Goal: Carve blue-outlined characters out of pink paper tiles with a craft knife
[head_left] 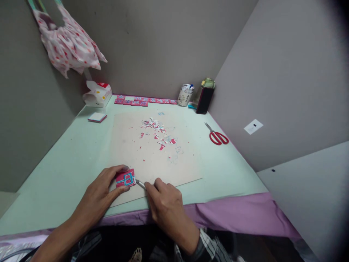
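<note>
My left hand (105,185) grips a small pink card (125,178) between thumb and fingers, at its left side. Pale blue outlined lines form a character on the card, which lies flat on a beige board (152,171). In my right hand (166,200) is a slim craft knife (141,184), held like a pen. Its tip meets the card's right edge, where a bit of white shows. Farther up the board lies a heap of pink and white paper scraps (152,124), with looser bits scattered nearer.
Red-handled scissors (219,138) lie at the right. Pink cards (139,103) line the back edge, beside a pen cup (185,95) and a dark upright phone-like slab (205,100). A card stack (97,116) and a white box (98,94) are at left; spotted cloth (68,47) hangs above.
</note>
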`<state>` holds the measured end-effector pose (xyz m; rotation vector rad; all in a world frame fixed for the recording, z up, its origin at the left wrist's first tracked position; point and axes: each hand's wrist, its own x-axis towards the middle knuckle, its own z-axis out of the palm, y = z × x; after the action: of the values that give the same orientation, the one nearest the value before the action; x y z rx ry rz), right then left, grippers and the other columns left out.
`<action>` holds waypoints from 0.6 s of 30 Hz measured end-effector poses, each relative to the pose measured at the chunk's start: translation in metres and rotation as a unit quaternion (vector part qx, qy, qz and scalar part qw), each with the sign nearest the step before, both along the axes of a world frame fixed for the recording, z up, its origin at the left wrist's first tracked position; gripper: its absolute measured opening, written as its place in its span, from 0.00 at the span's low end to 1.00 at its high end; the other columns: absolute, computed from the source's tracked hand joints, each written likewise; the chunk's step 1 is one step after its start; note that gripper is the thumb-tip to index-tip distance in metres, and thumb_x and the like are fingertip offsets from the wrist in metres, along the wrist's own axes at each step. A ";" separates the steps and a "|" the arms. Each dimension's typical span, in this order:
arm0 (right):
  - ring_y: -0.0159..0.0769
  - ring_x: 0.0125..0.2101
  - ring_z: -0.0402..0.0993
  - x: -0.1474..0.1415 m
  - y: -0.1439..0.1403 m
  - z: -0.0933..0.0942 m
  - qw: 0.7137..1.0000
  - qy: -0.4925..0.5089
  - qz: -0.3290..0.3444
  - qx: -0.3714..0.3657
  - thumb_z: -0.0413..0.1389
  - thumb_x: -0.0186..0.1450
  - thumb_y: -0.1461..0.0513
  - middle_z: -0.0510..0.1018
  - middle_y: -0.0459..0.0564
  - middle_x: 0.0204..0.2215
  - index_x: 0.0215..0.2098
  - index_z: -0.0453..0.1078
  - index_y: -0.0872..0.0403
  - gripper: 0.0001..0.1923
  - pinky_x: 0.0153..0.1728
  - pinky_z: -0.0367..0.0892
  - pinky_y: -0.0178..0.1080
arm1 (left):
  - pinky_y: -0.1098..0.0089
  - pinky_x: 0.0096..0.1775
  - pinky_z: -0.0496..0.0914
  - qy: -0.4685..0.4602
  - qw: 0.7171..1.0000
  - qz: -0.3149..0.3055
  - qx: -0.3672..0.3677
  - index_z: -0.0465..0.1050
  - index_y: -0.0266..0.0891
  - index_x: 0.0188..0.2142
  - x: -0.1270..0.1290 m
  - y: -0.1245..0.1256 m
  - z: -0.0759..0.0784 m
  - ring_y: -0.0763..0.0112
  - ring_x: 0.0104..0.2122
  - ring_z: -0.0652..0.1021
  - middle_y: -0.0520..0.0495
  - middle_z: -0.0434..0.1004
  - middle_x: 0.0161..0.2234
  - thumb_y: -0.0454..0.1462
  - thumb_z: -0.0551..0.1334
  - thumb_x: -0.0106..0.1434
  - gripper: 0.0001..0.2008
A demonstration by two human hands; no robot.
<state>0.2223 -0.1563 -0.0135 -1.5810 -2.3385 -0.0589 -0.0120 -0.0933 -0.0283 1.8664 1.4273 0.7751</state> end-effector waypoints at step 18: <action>0.37 0.27 0.64 0.008 0.006 0.000 1.000 -0.005 0.024 -0.016 0.59 0.67 0.70 0.76 0.49 0.35 0.50 0.73 0.51 0.15 0.28 0.46 0.42 | 0.49 0.59 0.72 0.009 1.000 -0.012 0.011 0.73 0.47 0.57 -0.001 0.001 0.000 0.49 0.56 0.79 0.43 0.81 0.56 0.59 0.64 0.65 0.28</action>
<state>0.2304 -0.1498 -0.0131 -1.5420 -2.3961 -0.0186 -0.0133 -0.0927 -0.0286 1.9077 1.4099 0.7673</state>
